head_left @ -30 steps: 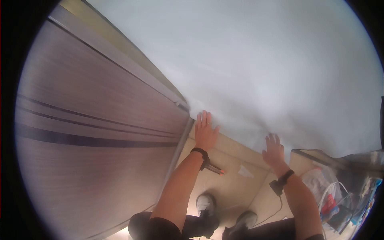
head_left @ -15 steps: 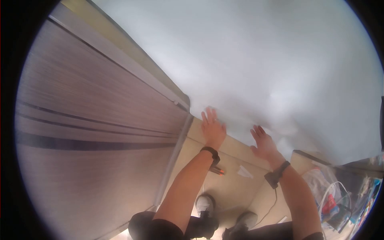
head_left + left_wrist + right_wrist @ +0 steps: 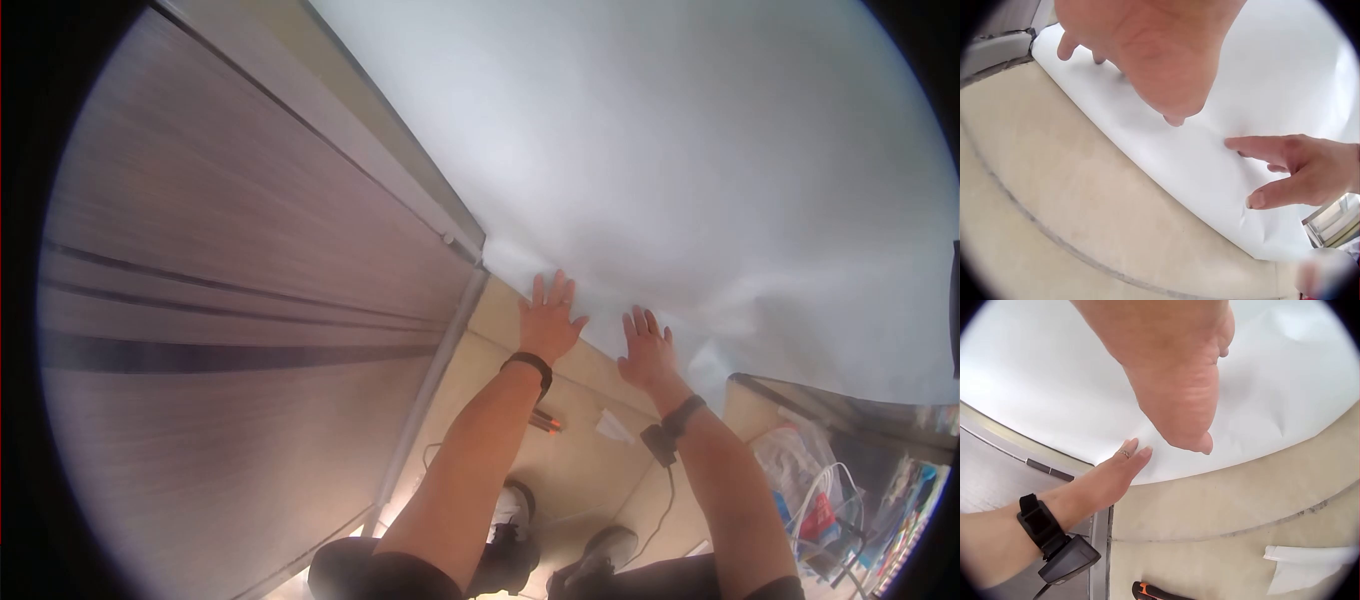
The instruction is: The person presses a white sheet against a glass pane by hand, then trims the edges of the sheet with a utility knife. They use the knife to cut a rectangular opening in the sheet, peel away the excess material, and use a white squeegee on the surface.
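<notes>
Across the beige tiled floor (image 3: 575, 475) lies a broad, smooth white sheet (image 3: 690, 180), its near edge starting by the corner of a grey-brown wood-grain panel with dark stripes (image 3: 240, 430). Near that edge the left hand (image 3: 548, 325) has a wide grip, fingers spread with their tips on the sheet. Just beside it, the right hand (image 3: 648, 352) also has a wide grip, its fingers extended over slightly creased white material. Bare tile carries a slim black-and-orange tool (image 3: 1154, 592), partly out of frame, and a thin white scrap (image 3: 1304, 562). Farther right sits a clear plastic bag (image 3: 782, 450), with something red near it, too blurred to name.
</notes>
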